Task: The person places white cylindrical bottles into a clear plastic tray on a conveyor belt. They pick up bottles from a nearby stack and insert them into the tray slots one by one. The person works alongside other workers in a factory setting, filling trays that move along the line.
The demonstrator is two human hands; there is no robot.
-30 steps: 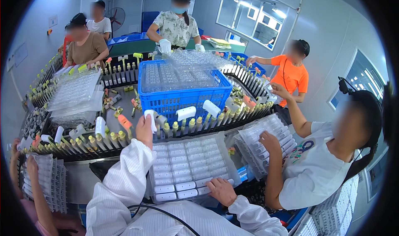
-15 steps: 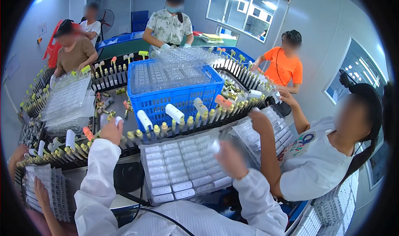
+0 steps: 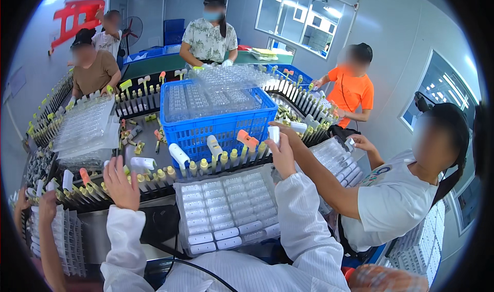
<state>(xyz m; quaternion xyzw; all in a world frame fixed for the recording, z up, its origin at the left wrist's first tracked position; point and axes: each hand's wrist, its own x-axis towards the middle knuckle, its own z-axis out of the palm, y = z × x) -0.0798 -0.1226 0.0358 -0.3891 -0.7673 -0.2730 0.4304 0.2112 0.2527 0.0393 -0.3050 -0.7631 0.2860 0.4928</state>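
Note:
My right hand (image 3: 282,157) is closed round a white plastic casing (image 3: 274,134), held up beside the row of yellow-tipped pegs (image 3: 234,156). My left hand (image 3: 122,184) has its fingers spread at the peg row's left part, close to a white casing (image 3: 143,163) that sits on a peg. Whether its fingertips touch anything there is hidden. Farther right along the row, another white casing (image 3: 178,156), a grey piece (image 3: 214,146) and an orange piece (image 3: 247,138) top the pegs. In front of me lies a clear blister tray (image 3: 226,207) filled with white casings.
A blue crate (image 3: 218,125) of clear trays stands behind the pegs. At right, a co-worker's forearm (image 3: 329,176) reaches beside my right hand. Another person's hand (image 3: 47,207) is at a tray stack (image 3: 59,240) on the left. A black cable (image 3: 200,270) crosses before me.
My right hand has risen from the tray to the pegs with a casing. My left hand has moved left and opened. The topped pegs have shifted left. The right co-worker's arm has reached inward.

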